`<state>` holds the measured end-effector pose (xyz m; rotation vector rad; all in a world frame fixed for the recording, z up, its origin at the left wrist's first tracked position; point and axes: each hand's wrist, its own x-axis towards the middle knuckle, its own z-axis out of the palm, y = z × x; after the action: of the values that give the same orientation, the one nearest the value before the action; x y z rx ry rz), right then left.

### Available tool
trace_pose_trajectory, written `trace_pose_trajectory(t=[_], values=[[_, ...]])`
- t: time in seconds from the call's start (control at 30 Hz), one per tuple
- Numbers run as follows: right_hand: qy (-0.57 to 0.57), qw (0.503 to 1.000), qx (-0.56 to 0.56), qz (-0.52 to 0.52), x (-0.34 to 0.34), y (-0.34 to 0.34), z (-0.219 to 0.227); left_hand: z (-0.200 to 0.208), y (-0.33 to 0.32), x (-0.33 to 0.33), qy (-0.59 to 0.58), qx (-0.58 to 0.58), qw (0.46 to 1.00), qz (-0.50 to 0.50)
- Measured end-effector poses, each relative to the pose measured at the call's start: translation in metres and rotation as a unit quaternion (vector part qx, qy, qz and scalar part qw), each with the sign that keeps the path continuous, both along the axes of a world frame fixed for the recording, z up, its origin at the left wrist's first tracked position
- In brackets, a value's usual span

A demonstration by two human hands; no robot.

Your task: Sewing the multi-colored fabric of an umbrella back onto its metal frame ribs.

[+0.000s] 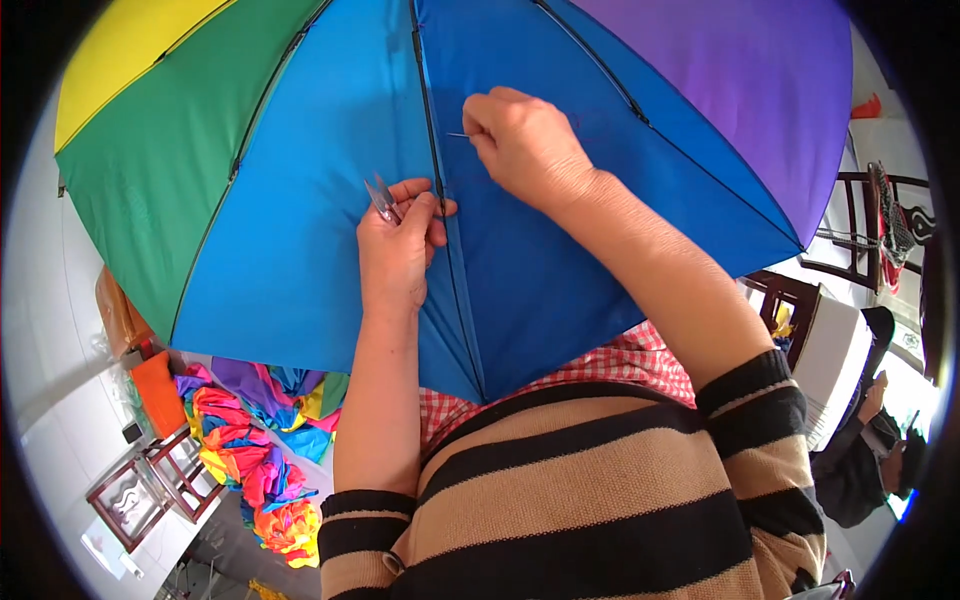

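A multicoloured umbrella [290, 270] is spread open in front of me, its inner side and dark ribs facing me. My left hand [393, 255] is closed around a dark rib [425, 95] between the light blue and darker blue panels, thumb and fingers pinching it. Tucked in that same hand is a pair of small thread snips [381, 200], blades pointing up and away. To the right of the rib, my right hand [530, 150] pinches a thin needle [457, 135] that points left toward the rib. Any thread on the needle is too fine to make out.
Red-and-white checked cloth [640, 362] covers my lap. Crumpled rainbow fabric [255, 460] lies in a heap at the lower left, near a wooden chair [165, 480]. More chairs [850, 230] stand at the right, where a person in dark clothes [850, 480] sits.
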<state>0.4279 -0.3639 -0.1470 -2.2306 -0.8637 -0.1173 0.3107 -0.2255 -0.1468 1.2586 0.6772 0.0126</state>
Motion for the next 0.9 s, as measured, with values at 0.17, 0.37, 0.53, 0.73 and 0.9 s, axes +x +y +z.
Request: trace_pose_trajectory(t=[0.17, 0.37, 0.53, 0.73, 0.9], values=[[0.052, 0.997, -0.054, 0.016, -0.03, 0.0, -0.008, 0.001, -0.002, 0.0, -0.006, -0.009, 1.0, 0.013], [0.074, 0.992, -0.095, 0.034, -0.045, -0.004, -0.005, -0.003, -0.002, 0.0, -0.013, -0.02, 0.999, 0.028], [0.049, 0.991, -0.121, 0.034, -0.048, -0.003, -0.004, -0.004, -0.005, -0.001, -0.01, 0.004, 0.999, 0.036], [0.035, 0.994, -0.03, 0.099, -0.031, -0.002, -0.016, -0.003, -0.006, 0.003, -0.012, 0.011, 0.999, 0.039], [0.011, 0.992, -0.005, 0.128, -0.03, 0.0, -0.018, -0.006, -0.004, 0.009, 0.021, 0.045, 0.999, 0.01]])
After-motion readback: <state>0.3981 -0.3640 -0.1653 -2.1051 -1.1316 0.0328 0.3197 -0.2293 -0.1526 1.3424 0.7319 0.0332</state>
